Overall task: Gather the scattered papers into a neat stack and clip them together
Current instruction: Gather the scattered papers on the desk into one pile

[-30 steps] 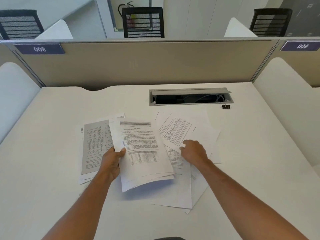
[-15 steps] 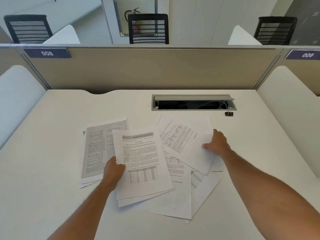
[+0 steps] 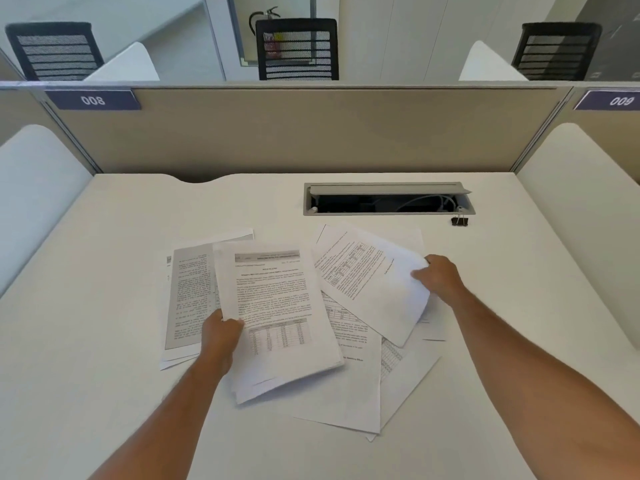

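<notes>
Printed papers lie scattered over the middle of the white desk. My left hand grips the left edge of a small bundle of sheets, held a little above the desk. My right hand pinches the right edge of another printed sheet and lifts that edge so the paper curls. More sheets lie flat under both. A further pile lies to the left of my left hand. A small black binder clip stands by the cable tray, apart from both hands.
An open grey cable tray is set into the desk at the back. A beige partition closes the far side and white side panels flank the desk. Black chairs stand beyond the partition.
My right hand moved from the middle of the papers to the right edge of the tilted sheet, took hold of it and lifted that edge. My left hand kept its bundle, shifting slightly.
</notes>
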A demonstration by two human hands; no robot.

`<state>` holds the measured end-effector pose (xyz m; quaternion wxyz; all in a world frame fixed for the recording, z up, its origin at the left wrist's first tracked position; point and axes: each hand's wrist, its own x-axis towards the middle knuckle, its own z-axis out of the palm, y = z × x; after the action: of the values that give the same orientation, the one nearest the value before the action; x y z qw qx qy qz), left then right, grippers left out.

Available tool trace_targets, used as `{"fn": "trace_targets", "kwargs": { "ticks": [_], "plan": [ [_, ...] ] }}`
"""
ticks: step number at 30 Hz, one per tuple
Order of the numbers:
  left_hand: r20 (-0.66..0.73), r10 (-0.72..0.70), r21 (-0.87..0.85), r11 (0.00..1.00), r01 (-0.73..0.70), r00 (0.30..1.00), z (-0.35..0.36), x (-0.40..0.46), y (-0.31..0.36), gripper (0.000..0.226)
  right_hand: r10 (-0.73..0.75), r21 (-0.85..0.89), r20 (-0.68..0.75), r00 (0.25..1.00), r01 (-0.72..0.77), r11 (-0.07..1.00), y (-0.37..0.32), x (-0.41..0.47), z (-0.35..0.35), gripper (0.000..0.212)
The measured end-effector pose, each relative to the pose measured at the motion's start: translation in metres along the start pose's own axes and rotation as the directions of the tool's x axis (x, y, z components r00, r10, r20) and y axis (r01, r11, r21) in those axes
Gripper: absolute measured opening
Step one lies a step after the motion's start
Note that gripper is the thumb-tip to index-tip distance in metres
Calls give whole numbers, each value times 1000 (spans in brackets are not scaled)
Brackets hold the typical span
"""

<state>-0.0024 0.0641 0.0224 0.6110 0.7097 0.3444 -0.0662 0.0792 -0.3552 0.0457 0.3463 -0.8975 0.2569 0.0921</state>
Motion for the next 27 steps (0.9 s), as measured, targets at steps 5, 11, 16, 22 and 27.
{"fn": "trace_targets", "kwargs": {
  "ticks": [5,11,16,22,27],
  "plan": [
    [-34,-97,-218,972,87,995,-10,10,8,42,109,578,-18,994,-78,812,-4,-29,-11,15],
    [97,-70,-284,954,95,993,-3,4,18,34,111,734,173,979,-203,648,0,-90,41,23],
    [173,-80,-247,961,122,982,16,-3,20,33,119,823,272,955,-295,486,-14,-146,87,22],
    [220,-54,-240,965,108,974,21,-7,25,28,92,857,410,907,-418,303,-29,-182,100,30],
    [233,-32,-171,983,74,972,16,-4,20,37,3,782,479,878,-428,454,-27,-189,94,30]
  ]
}}
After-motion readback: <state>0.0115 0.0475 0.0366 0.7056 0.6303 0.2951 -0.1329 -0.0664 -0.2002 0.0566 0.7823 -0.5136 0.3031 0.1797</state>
